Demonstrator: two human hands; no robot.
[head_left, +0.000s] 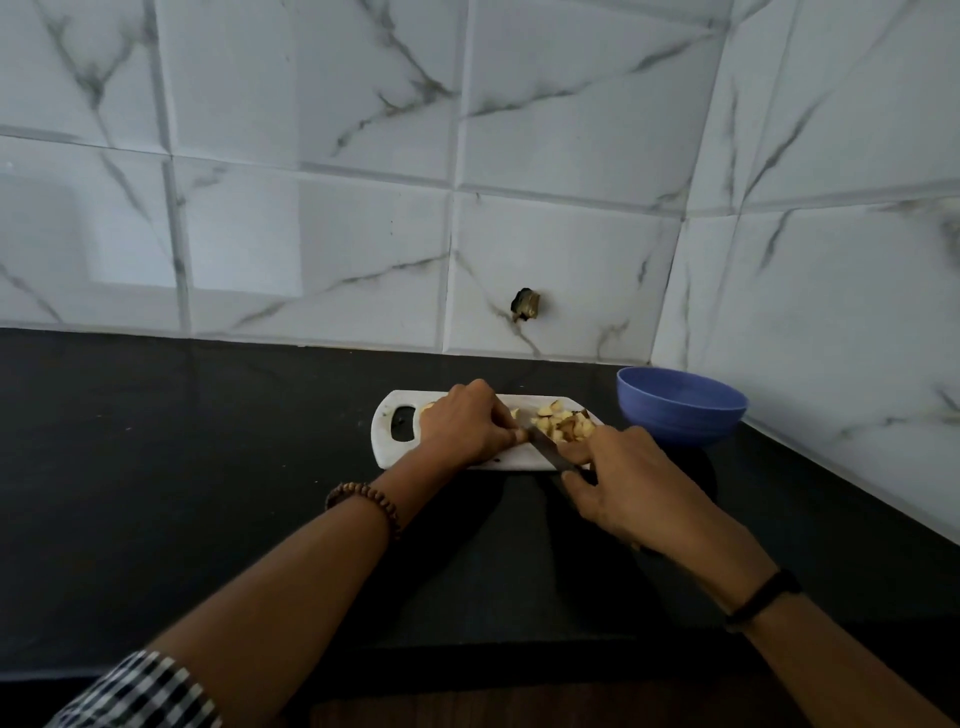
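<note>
Fingers of right hand (623, 478) gripping knife (549, 448), left hand (470, 423) curled over fruit (514, 413) (mostly hidden)

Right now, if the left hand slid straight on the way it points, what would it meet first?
Probably the dark-bladed knife in the right hand, just ahead of the left hand; depth unclear.

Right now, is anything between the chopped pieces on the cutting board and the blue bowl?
Nothing visible does. The chopped pieces lie at the right end of the cutting board, and only bare black counter separates it from the blue bowl. The right hand, gripping the knife, sits nearer the camera, off that line.
</note>
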